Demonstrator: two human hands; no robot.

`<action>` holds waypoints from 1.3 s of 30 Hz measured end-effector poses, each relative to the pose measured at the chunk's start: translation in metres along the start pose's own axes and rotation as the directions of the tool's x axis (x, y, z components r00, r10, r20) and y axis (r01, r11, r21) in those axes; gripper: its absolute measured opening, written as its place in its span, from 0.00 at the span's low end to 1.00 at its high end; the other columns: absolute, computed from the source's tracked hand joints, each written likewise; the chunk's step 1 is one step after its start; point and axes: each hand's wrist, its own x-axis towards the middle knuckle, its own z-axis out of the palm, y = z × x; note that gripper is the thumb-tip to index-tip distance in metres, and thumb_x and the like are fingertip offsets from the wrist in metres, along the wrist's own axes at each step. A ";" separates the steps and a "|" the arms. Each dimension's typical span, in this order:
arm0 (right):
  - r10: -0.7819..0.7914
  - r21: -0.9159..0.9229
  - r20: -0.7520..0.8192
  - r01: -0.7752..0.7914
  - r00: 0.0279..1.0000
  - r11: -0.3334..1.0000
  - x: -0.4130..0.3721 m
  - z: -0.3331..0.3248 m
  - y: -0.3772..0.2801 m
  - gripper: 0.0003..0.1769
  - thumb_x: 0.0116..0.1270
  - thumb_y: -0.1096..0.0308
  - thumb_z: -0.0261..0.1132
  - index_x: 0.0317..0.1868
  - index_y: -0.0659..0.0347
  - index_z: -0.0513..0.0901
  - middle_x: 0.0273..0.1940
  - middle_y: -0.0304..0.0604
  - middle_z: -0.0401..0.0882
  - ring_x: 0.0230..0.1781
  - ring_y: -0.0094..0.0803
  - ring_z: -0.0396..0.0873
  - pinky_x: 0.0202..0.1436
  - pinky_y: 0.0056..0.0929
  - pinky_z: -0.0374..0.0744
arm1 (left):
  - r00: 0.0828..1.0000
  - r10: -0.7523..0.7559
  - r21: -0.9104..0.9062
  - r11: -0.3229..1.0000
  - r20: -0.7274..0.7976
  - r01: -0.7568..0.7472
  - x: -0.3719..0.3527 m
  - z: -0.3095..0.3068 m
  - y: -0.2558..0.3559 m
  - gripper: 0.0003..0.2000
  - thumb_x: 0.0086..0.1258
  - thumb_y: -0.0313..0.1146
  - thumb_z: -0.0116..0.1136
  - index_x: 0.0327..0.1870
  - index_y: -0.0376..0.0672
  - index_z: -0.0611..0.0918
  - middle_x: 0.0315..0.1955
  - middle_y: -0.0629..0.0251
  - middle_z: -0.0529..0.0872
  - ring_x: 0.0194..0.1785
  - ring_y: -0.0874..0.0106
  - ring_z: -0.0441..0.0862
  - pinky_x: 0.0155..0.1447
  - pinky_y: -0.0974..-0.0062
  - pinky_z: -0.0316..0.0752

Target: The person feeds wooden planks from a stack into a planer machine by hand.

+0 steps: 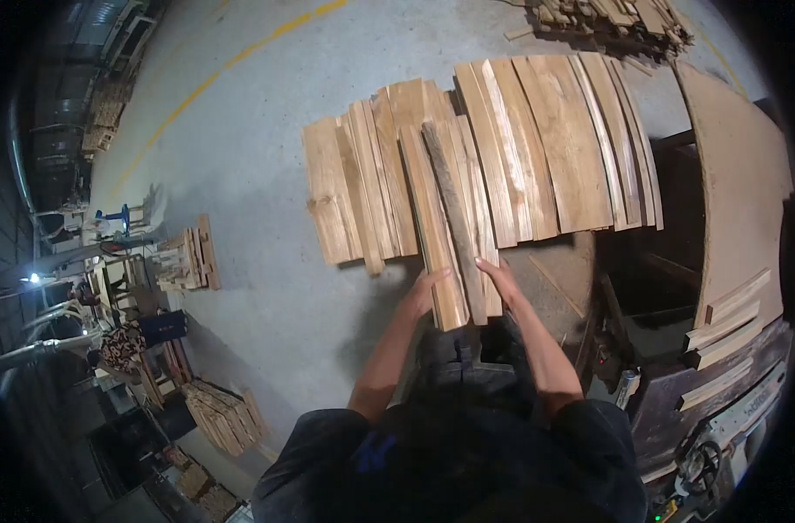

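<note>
In the head view, several long wooden strips (436, 231) are gathered side by side between my two hands, pointing away from my body. My left hand (429, 289) presses on the left side of this bundle near its close end, thumb on top. Against the right side, my right hand (500, 279) is closed the same way, its thumb over the edge. One strip in the middle, a dark rough-faced strip (452, 205), looks greyer than the others. The far ends of the bundle overlap a wide stack of pale boards (532, 148) laid in a row beyond my hands.
At right stands a large brown panel (733, 166) by a dark machine table (659, 401) with several short strips (729, 336) on it. A wood pile (615, 22) lies at the far back. On the left, a person (127, 344) is near more stacked wood (223, 414).
</note>
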 end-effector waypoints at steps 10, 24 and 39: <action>-0.099 -0.066 -0.150 0.090 0.984 0.994 -0.100 0.065 -0.045 0.42 0.58 0.51 0.72 0.64 0.70 0.67 0.55 0.53 0.77 0.55 0.37 0.76 0.60 0.32 0.73 | 0.991 0.054 0.030 0.998 -0.121 -0.051 -0.097 0.049 0.046 0.21 0.67 0.45 0.58 0.54 0.39 0.77 0.45 0.61 0.81 0.48 0.71 0.80 0.52 0.73 0.75; -0.243 -0.033 -0.147 0.241 0.959 0.970 -0.204 0.088 -0.061 0.40 0.56 0.56 0.74 0.61 0.72 0.66 0.47 0.47 0.78 0.45 0.28 0.77 0.48 0.27 0.77 | 0.975 0.193 0.231 0.959 -0.110 -0.164 -0.201 0.118 0.073 0.25 0.59 0.33 0.53 0.59 0.34 0.72 0.45 0.53 0.80 0.49 0.62 0.79 0.54 0.68 0.74; -0.556 0.039 -0.744 0.855 0.370 0.517 -0.274 -0.202 -0.107 0.45 0.57 0.61 0.74 0.68 0.71 0.60 0.59 0.51 0.72 0.59 0.32 0.72 0.63 0.29 0.70 | 0.861 -0.075 0.740 0.552 0.503 -0.385 -0.009 0.454 0.014 0.32 0.57 0.43 0.59 0.61 0.31 0.69 0.46 0.56 0.80 0.46 0.69 0.80 0.53 0.69 0.75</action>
